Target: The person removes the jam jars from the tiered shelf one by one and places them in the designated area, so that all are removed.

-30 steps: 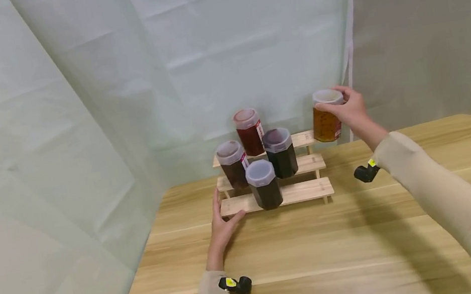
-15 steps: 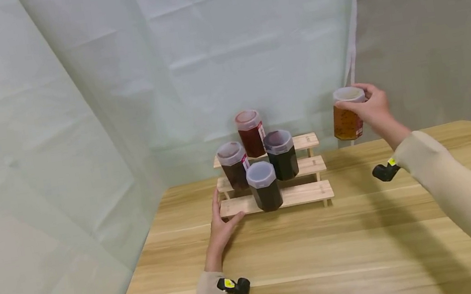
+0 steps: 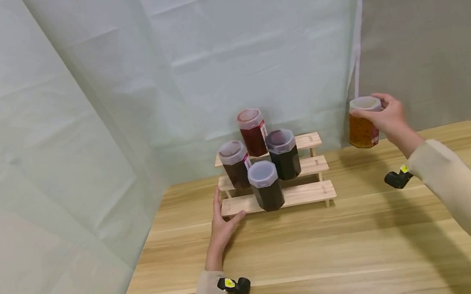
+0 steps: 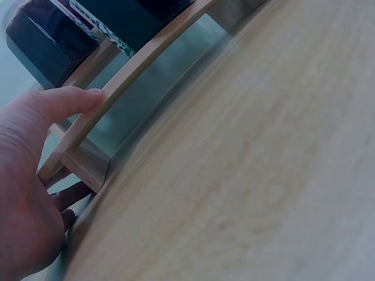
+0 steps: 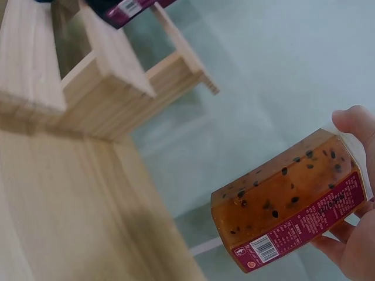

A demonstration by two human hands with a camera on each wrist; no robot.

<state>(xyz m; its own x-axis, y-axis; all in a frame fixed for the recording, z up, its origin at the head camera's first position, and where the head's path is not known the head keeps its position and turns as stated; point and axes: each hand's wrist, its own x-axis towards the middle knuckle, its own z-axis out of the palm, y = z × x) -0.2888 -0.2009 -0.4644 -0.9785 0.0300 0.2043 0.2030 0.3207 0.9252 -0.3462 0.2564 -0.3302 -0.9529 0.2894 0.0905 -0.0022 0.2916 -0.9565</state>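
Note:
My right hand [image 3: 388, 116] grips an eight-sided plastic jar [image 3: 364, 128] near its lid, off to the right of a stepped wooden rack [image 3: 306, 193]. Amber filling with black seeds and a maroon barcode label show on this jar [image 5: 287, 199] in the right wrist view. My left hand [image 3: 222, 230] holds the rack's front left corner. Its thumb [image 4: 79, 100] presses the lowest plank's front edge while the other fingers reach around the end by the leg. On the rack stand a red jar [image 3: 254, 136], two dark jars [image 3: 235, 167] [image 3: 285, 157] and a dark front jar [image 3: 268, 190].
The rack has three tiers and stands toward the back of a wood-grain table [image 3: 307, 258]. Pale cloth [image 3: 267, 51] hangs behind and at the left, with a grey cloth [image 3: 442, 34] at the right. A small black camera is on each sleeve.
My right hand has carried the amber jar away from the rack's top tier to the right, then slightly down. The left hand stays at the rack's corner.

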